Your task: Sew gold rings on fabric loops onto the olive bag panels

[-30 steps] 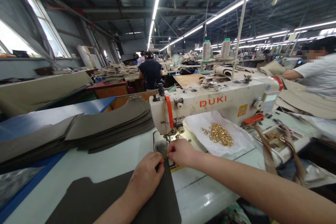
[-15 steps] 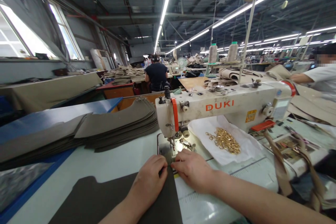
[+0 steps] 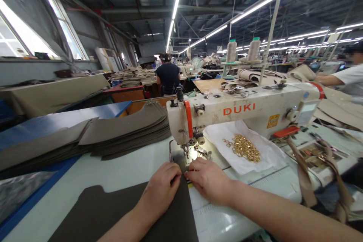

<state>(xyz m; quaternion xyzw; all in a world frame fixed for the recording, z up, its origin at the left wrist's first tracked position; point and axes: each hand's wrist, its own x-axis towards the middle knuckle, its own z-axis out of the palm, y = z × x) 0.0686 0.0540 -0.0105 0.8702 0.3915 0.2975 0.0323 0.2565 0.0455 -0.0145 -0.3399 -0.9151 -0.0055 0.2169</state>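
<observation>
My left hand [image 3: 163, 187] rests on the dark flat piece [image 3: 113, 210], near its upper end, with the fingers curled toward the thumb; I cannot tell whether they pinch the material. My right hand [image 3: 210, 181] is just beside it, at the right edge of the piece, its fingers bent and their tips close to my left ones; whether these tips are clamped on something, I also cannot tell. The dark flat piece lies on the pale table [image 3: 133, 172], in front of the sewing machine [image 3: 215, 111], and its upper end is near the needle area. To the right of the needle, many gold-coloured metal rings [image 3: 246, 148] lie in a heap on a white sheet [image 3: 217, 138]. On the left, similar dark pieces [image 3: 127, 130] are stacked.
</observation>
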